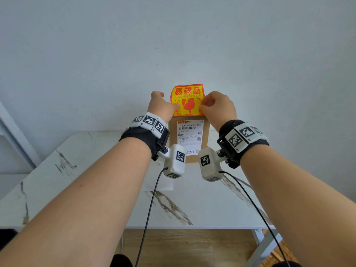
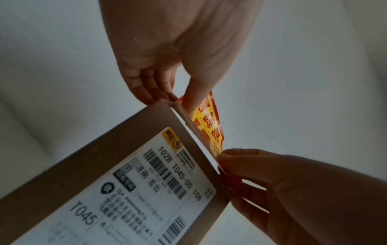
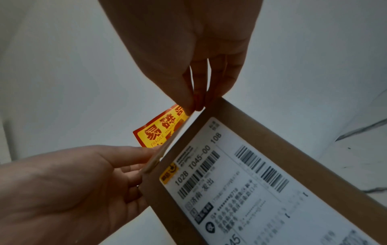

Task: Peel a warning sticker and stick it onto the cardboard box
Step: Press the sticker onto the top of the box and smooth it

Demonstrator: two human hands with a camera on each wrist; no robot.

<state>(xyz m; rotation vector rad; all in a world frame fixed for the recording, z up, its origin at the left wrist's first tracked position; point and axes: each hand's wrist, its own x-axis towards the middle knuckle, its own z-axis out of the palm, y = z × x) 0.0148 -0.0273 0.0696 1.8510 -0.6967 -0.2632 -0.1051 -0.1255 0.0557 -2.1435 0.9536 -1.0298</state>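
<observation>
From the head camera, the left hand (image 1: 160,106) pinches the left edge of the glossy red-and-yellow rectangular warning sticker (image 1: 187,99) with thumb on its face; the right hand (image 1: 217,106) pinches the right edge the same way. The sticker stands stretched between both hands, just above the far end of the flat brown cardboard box (image 1: 189,139), which bears a white printed shipping label (image 1: 189,136) and lies over the white marble-patterned table (image 1: 77,170).

In the left wrist view, the left hand (image 2: 178,49) has thumb and curled fingers closed on the sticker (image 2: 209,122) at the box (image 2: 117,145) edge; the right hand (image 2: 282,190) grips the opposite end.

In the right wrist view, the right hand (image 3: 199,58) nips the sticker (image 3: 159,131) in its fingertips beside the box (image 3: 240,112) corner; the left hand (image 3: 73,182) holds the other end, its fingers behind the box edge.
</observation>
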